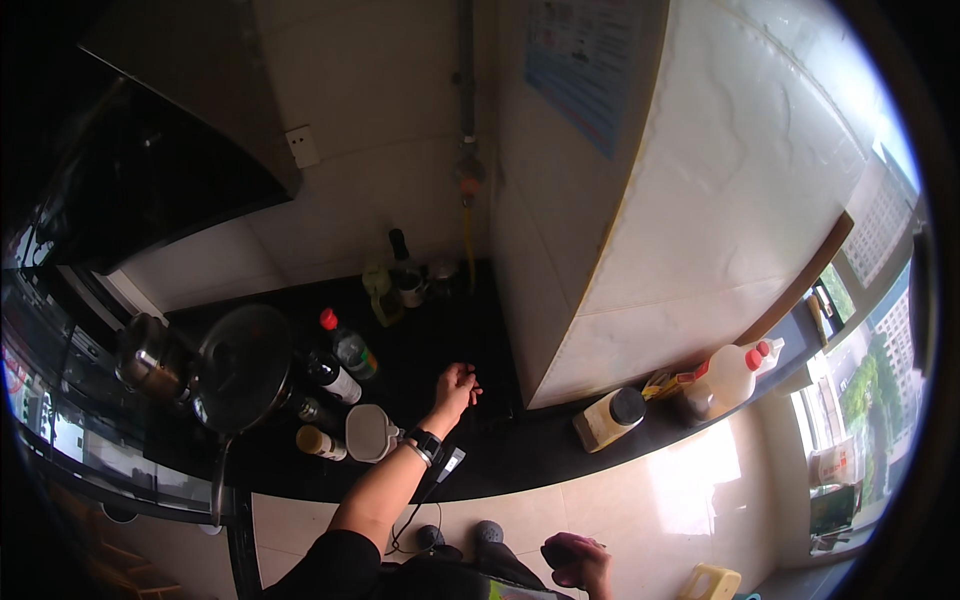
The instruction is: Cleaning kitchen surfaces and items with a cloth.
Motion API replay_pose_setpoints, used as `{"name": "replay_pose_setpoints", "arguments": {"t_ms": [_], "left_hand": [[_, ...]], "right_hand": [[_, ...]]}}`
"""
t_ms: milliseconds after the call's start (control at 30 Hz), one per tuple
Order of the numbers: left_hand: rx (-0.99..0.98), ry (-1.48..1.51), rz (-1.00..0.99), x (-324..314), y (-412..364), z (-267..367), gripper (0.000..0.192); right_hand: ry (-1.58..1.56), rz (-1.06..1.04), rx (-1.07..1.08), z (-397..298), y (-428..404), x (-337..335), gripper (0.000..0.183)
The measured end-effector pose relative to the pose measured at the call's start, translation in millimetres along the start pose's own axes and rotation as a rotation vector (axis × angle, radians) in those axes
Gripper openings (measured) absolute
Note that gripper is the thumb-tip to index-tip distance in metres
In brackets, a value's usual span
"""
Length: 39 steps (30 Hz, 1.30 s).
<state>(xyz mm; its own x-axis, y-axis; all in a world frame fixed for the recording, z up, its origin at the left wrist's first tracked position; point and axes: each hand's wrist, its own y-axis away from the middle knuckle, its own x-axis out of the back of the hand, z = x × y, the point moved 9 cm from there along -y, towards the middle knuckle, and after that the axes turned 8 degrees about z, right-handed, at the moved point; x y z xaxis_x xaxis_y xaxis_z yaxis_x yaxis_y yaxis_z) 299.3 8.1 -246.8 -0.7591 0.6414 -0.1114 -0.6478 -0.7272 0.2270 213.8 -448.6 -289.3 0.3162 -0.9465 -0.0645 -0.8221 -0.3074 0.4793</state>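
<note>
My left hand (pixel 456 393), with a dark watch and a metal bracelet at the wrist, reaches over the black countertop (pixel 495 457). Its fingers are curled; whether anything small is between them cannot be made out. Left of that wrist stands a pale lidded container (pixel 367 433). A small black device (pixel 450 462) with a light label lies near the counter's front edge, partly behind the forearm. Low in the view, away from the counter, my right hand (pixel 596 566) grips a dark purple cloth (pixel 567 555), bunched up.
Left on the counter are a glass-lidded pan (pixel 244 367), a metal pot (pixel 150 356), a red-capped bottle (pixel 351 349), a dark bottle (pixel 334 379) and a jar (pixel 321 443). Rightward, a tiled column (pixel 600 262) juts out; a black-lidded jar (pixel 609 420) and large jug (pixel 724 379) stand beyond.
</note>
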Motion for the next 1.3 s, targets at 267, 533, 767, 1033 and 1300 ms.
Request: {"name": "replay_pose_setpoints", "arguments": {"t_ms": [267, 533, 767, 1033, 1300], "left_hand": [[-0.008, -0.004, -0.004, -9.6, -18.5, -10.3, 0.011], [-0.024, -0.009, -0.026, -13.8, -31.5, -6.5, 0.011], [0.02, 0.007, 0.021, -14.0, -32.6, -9.4, 0.017], [-0.158, -0.446, 0.024, -5.8, -32.3, 5.9, 0.036], [-0.857, -0.771, 0.162, 15.3, 34.1, 67.0, 0.057]], "right_hand": [[0.319, 0.206, 0.256, 0.1, -3.0, 30.4, 0.018], [0.314, 0.162, 0.365, -24.4, -14.2, 12.2, 0.021], [0.196, 0.105, 0.367, -27.6, -16.9, 0.2, 0.022], [0.011, 0.064, 0.194, -64.7, -12.6, -18.5, 0.032], [0.134, -0.04, 0.542, -146.4, -28.1, -67.7, 0.039]]}}
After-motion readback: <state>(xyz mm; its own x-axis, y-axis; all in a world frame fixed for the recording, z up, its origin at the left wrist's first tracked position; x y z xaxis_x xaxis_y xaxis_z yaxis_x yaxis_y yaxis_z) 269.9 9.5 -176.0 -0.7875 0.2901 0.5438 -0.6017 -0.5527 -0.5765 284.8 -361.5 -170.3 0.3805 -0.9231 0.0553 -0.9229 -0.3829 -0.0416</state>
